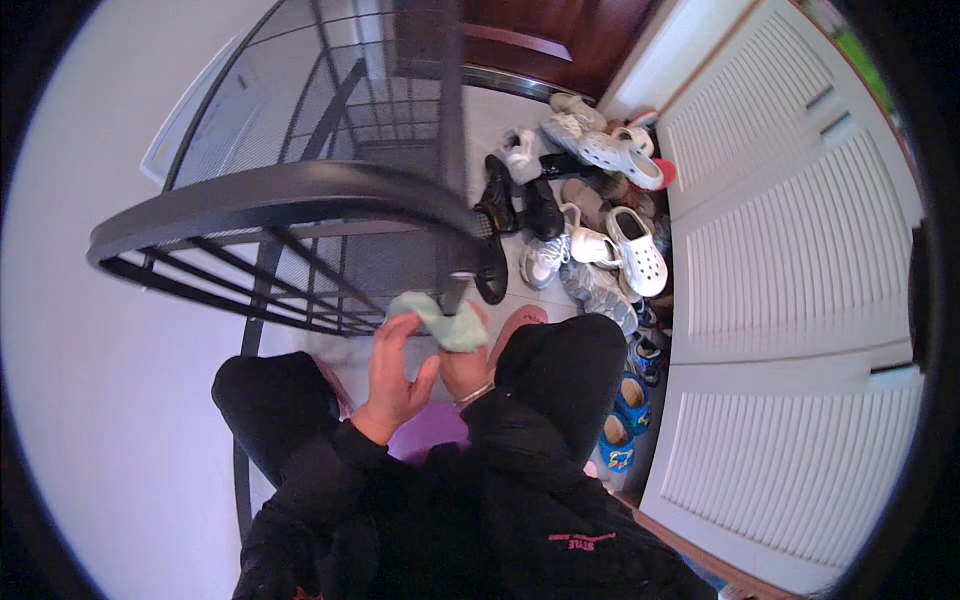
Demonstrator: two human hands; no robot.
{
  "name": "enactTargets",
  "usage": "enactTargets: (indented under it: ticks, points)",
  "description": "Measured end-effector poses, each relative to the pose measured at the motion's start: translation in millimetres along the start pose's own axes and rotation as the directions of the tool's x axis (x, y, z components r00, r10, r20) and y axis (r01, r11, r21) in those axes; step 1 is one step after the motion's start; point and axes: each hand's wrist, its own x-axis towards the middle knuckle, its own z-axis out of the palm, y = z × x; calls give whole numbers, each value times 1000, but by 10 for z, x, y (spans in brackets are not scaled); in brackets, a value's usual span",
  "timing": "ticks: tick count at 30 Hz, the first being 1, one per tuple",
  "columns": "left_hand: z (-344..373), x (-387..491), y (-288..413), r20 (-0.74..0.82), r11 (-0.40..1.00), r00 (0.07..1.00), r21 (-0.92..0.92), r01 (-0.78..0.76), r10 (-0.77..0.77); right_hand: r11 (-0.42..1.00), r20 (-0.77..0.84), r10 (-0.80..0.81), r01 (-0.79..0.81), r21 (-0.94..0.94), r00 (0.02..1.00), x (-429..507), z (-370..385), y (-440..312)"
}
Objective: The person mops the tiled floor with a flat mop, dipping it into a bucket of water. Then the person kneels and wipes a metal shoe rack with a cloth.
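A pale green cloth (459,330) is wrapped about the lower end of a dark upright post (454,289) of a black metal mesh rack (300,180). My right hand (463,371), with a bracelet at the wrist, grips the cloth from below; its fingers are mostly hidden by the fabric. My left hand (396,375) is just left of it, thumb spread from the fingers. Its fingertips meet the left end of the cloth, and nothing shows between thumb and fingers. The rack's curved top rail (300,187) passes above both hands, close to the camera.
Many shoes lie heaped on the tiled floor, among them white clogs (637,251), black shoes (541,210) and blue slippers (616,442). White louvred cabinet doors (787,255) line the right side. A dark red door (555,45) stands ahead. Between my knees shows something purple (429,433).
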Motion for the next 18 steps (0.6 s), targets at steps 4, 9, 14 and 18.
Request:
enactTargets:
  ticks: [4, 9, 14, 18]
  points:
    - [79, 61, 140, -4, 998, 1000, 61, 9, -9, 989, 165, 149, -150, -6, 975, -141, 195, 359]
    - [134, 272, 114, -6, 985, 1000, 173, 13, -12, 973, 189, 232, -230, -30, 954, -239, 384, 421]
    - [138, 433, -27, -75, 959, 960, -105, 262, -270, 940, 149, 222, -170, -296, 964, -425, 520, 242]
    - [107, 461, -135, -144, 978, 971, 56, 201, -191, 920, 495, 345, -181, -348, 797, -676, 624, -27]
